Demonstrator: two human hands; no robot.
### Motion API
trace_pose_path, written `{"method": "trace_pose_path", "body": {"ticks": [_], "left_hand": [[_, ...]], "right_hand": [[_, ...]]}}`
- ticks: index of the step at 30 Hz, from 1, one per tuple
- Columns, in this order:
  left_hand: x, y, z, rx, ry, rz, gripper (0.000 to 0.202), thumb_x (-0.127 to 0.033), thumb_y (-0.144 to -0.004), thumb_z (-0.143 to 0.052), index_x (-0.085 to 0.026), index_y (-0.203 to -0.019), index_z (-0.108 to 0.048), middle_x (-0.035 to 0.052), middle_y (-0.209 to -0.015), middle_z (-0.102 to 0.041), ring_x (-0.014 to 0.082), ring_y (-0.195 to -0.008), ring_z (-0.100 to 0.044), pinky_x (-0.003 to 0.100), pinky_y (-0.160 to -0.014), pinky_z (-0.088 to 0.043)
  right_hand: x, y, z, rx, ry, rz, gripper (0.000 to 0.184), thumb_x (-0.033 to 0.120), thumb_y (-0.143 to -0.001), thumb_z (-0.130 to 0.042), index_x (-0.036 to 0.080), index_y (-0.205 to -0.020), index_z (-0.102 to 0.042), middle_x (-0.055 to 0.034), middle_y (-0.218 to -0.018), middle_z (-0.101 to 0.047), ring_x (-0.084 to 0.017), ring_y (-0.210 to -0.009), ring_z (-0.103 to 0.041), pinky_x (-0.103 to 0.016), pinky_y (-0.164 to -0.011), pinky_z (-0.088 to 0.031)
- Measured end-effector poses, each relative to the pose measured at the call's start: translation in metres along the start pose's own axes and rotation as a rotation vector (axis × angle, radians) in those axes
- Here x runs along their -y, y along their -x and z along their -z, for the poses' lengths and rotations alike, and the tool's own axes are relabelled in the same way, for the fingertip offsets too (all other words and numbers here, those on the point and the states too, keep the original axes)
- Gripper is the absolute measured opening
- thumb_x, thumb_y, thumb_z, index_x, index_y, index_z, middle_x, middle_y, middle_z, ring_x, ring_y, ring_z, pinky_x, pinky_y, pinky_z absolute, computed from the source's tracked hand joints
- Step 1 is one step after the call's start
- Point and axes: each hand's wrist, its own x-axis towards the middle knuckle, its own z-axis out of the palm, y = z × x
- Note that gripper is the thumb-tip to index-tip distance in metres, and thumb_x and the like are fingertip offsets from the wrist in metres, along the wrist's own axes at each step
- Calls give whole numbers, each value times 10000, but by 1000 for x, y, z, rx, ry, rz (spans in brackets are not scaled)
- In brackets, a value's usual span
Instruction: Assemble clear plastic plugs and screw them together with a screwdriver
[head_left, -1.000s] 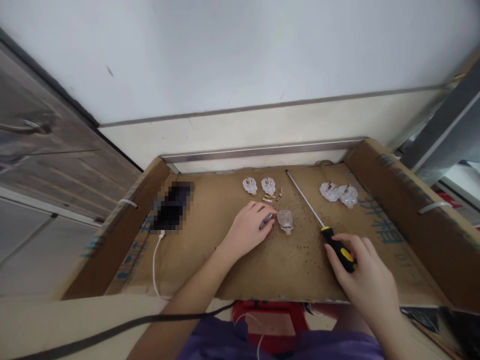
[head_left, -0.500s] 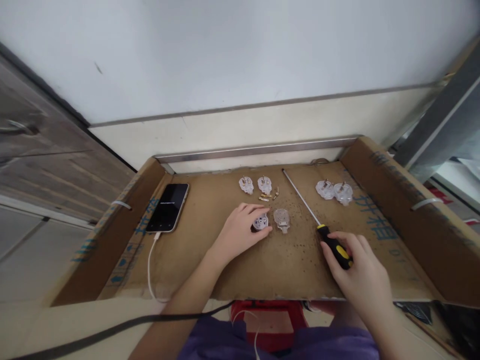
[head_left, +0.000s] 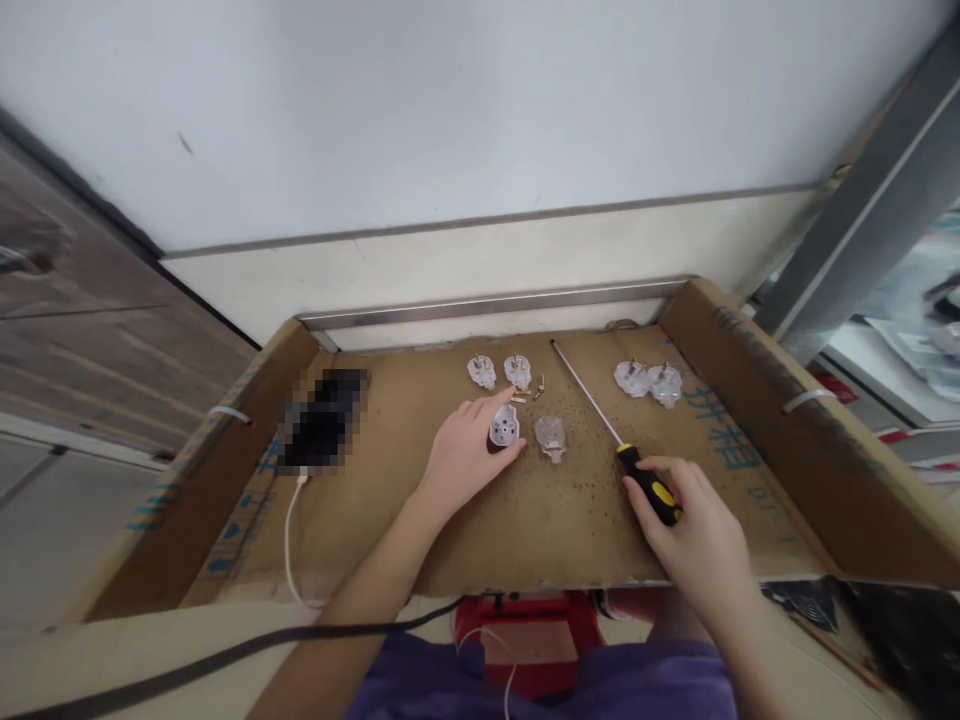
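Note:
My left hand [head_left: 463, 452] is closed on a clear plug half [head_left: 504, 427] at the middle of the cardboard tray [head_left: 525, 500]; the half's inner face points up toward me. Just right of it lies another clear plug half [head_left: 551, 436]. My right hand [head_left: 694, 525] wraps the black and yellow handle of a long screwdriver [head_left: 646, 484], whose shaft runs up and left across the tray. Two plugs [head_left: 499, 371] lie behind my left hand, with small brass parts [head_left: 531, 388] beside them. Two more plugs [head_left: 649, 381] lie at the right.
A phone [head_left: 322, 420] lies at the tray's left with a white cable [head_left: 289, 540] running off the front edge. Raised cardboard walls [head_left: 780, 440] close both sides. A black cord [head_left: 225, 660] crosses in front. A red stool [head_left: 529, 645] shows below.
My left hand has picked up the plug half and turned it so its inner face shows. The right hand stays on the screwdriver handle. The view has shifted slightly.

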Motion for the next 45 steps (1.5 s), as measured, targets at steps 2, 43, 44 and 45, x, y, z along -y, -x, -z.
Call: {"method": "trace_pose_path", "body": {"ticks": [2, 43, 44, 45], "left_hand": [[0, 0, -1, -15, 23, 13, 557, -288, -780, -602, -246, -1298, -399, 43, -1196, -581, 223, -1017, -549, 378, -880, -446], [12, -43, -10, -37, -245, 58, 140, -326, -798, -573, -267, -880, -670, 8, -946, -649, 224, -916, -526, 359, -777, -386], [14, -40, -8, -36, -248, 60, 137, -317, -805, -567, -269, -881, -670, 8, -950, -650, 222, -909, -526, 356, -772, -386], [17, -38, -7, -35, -251, 56, 134, -310, -812, -562, -268, -878, -671, 9, -951, -651, 220, -901, -526, 354, -770, -385]], "right_hand": [[1, 1, 0, 4, 2, 3, 254, 439, -838, -461, 226, -942, -554, -17, -904, -577, -153, -796, -550, -251, -650, -388], [51, -113, -50, 306, -1045, -379, 352, 318, -874, -504, 139, -1175, -482, -76, -1082, -532, -124, -888, -554, -297, -747, -518], [53, -112, -48, 333, -1066, -391, 355, 315, -873, -505, 138, -1179, -478, -75, -1078, -533, -123, -883, -556, -294, -741, -519], [55, -112, -47, 362, -1088, -401, 358, 312, -873, -506, 137, -1183, -475, -74, -1072, -536, -121, -876, -558, -291, -735, -520]]}}
